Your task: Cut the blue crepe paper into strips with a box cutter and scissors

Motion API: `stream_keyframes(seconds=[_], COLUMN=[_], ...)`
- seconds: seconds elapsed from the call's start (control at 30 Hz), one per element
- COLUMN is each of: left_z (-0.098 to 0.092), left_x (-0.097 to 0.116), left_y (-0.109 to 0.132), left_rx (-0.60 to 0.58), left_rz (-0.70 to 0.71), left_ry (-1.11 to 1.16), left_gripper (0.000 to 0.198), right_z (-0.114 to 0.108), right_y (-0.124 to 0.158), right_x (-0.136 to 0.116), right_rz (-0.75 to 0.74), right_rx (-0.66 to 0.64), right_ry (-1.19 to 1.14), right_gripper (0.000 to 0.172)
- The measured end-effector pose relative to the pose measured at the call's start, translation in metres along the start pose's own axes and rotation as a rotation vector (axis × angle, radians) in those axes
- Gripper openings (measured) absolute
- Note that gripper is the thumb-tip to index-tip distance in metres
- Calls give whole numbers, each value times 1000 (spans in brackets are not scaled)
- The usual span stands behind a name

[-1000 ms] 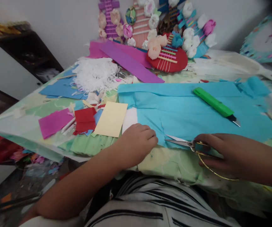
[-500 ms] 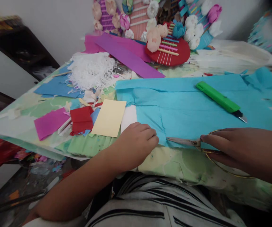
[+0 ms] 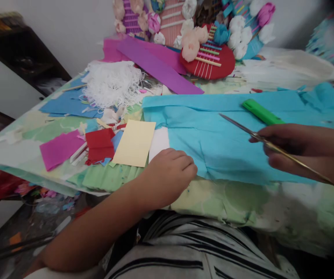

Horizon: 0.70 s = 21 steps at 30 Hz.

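Note:
A sheet of turquoise crepe paper (image 3: 213, 143) lies creased along the front of the table. At its near left corner rests my left hand (image 3: 171, 176), fingers curled closed on the paper's edge; the fingertips are hidden. My right hand (image 3: 303, 149) grips scissors (image 3: 244, 128) above the sheet, blades together and pointing up and left. Behind that hand, a green box cutter (image 3: 261, 112) lies on the paper, its blade end now covered. A cream card (image 3: 135, 143) and a white piece (image 3: 159, 142) lie left of the sheet.
White yarn (image 3: 113, 83) is heaped at the back left, near purple strips (image 3: 158, 66). Red (image 3: 99, 145) and magenta scraps (image 3: 61, 149) lie left. A red woven disc (image 3: 225, 64) and flower-trimmed pieces stand along the wall. The stained cover (image 3: 233, 201) hangs over the front edge.
The scissors have come away from the paper's near edge; my right hand has lifted them up over the sheet, covering part of the box cutter. My left hand has stayed nearly in place.

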<state>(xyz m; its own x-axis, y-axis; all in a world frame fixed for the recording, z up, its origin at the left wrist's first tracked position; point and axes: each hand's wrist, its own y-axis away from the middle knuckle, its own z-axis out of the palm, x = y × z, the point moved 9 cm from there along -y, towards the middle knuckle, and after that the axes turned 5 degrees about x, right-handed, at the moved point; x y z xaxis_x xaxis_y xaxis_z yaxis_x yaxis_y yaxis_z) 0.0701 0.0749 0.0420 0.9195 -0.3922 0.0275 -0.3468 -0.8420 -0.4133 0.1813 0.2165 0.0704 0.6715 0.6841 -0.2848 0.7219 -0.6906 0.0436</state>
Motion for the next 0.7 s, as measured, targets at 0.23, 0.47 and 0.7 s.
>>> stream_keyframes(seconds=[0.23, 0.47, 0.7], left_z=[2, 9, 8], left_x=[2, 0, 0], left_y=[-1, 0, 0], left_rx=[22, -29, -29], left_rz=[0, -5, -21], left_ry=[-17, -6, 9], left_gripper=[12, 11, 12], right_z=[46, 57, 55], right_y=[-37, -42, -42], right_x=[-23, -14, -13], right_rz=[-57, -152, -139], right_rx=[-21, 10, 3], right_ry=[283, 289, 269], right_gripper=[53, 60, 60])
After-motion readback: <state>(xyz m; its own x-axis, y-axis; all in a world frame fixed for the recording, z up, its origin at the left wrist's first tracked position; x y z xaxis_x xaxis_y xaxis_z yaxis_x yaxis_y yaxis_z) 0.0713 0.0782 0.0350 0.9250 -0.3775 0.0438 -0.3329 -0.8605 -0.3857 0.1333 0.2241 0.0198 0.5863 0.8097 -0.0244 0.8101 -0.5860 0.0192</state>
